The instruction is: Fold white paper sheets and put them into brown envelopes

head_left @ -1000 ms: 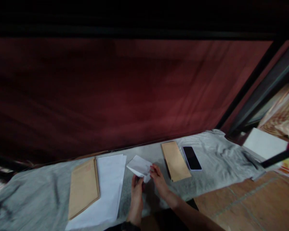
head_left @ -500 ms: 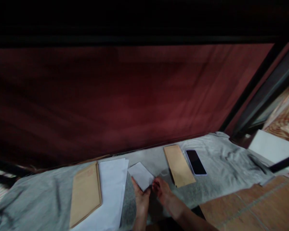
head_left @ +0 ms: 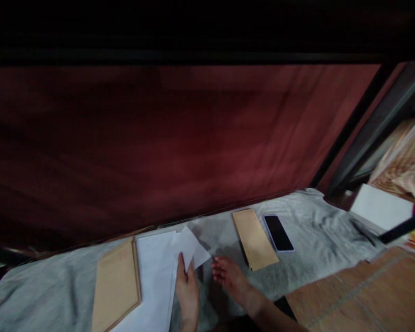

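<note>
- Your left hand pinches the lower edge of a folded white paper, well left of the phone.
- Your right hand lies flat, fingers spread, empty, nearer the phone.

A wide dark red wall fills most of the view, and the light is dim. At its foot a wrinkled grey cloth lies spread. The floor at the lower right has brownish-orange tiles. A black frame post rises slanted at the right. Behind it are a patterned fabric and a white board.
</note>
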Demonstrator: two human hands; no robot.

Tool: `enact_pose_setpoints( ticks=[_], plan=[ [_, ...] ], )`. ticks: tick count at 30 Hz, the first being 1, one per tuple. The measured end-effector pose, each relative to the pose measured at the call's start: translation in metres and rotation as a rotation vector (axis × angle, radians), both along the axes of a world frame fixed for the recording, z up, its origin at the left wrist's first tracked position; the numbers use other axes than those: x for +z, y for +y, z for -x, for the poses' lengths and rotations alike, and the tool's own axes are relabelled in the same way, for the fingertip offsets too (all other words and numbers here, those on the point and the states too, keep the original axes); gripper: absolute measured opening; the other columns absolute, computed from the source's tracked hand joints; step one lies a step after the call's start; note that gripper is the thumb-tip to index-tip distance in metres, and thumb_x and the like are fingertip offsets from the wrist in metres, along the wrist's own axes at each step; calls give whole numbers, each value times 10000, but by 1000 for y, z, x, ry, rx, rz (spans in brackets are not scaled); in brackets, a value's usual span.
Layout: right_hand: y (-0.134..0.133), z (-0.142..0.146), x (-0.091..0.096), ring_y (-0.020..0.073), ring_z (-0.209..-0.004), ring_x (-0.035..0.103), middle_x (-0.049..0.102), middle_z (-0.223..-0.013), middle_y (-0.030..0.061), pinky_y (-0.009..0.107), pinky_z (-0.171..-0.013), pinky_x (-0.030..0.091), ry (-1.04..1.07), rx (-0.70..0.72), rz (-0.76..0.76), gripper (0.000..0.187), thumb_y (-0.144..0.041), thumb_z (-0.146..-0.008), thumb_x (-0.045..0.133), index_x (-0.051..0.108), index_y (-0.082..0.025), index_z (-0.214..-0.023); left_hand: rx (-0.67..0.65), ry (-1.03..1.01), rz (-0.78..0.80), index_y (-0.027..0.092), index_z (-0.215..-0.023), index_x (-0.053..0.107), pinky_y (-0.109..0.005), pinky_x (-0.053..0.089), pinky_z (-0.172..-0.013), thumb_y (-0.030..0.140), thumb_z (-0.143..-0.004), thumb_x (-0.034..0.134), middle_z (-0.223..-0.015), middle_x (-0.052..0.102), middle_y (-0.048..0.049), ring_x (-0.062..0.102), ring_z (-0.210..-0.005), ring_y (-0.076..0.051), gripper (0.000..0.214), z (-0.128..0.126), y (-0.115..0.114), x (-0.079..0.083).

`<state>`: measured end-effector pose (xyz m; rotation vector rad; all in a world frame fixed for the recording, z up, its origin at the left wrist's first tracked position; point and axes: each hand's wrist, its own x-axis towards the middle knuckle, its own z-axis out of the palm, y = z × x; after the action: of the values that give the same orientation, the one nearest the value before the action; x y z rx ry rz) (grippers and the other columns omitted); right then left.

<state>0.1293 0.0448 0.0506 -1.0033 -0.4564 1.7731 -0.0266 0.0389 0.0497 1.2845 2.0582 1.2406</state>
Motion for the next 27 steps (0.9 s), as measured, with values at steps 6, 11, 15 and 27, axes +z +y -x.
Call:
enact_pose_setpoints(
  ticks=[6,11,15,27],
  plan=[
    [8,10,58,204,-803,679,727,-975,99,327,-709,543,177,86,-72,669,-769,-787,635,672,-172,-1088,-152,786,-64,193,-1516,416,-372,499,-811,90,-919,418,-952,672,-67,633,-844,-226,606,9,-10,78],
    [5,-4,61,273,-872,691,752,-964,74,394,-754,555,-9,87,-128,547,-598,-682,801,712,-213,-1060,-276,1074,-114,200,-1480,474,-407,464,-811,-15,-858,385,-914,677,-57,589,-862,-249,664,-13,-25,76],
    [1,-31,46,288,-852,687,755,-887,63,428,-824,532,-191,15,-115,409,-476,-610,839,729,-232,-919,-300,1078,-138,216,-1452,515,-386,466,-811,-13,-847,413,-910,669,-52,578,-864,-239,655,-24,-39,42],
    [38,-58,21,222,-717,660,702,-783,34,325,-660,526,-709,61,-351,302,-459,-792,621,678,-203,-942,-401,1151,-138,274,-1379,600,-384,488,-898,4,-838,495,-1063,692,-63,584,-985,-240,613,-7,-43,25]
  ],
)
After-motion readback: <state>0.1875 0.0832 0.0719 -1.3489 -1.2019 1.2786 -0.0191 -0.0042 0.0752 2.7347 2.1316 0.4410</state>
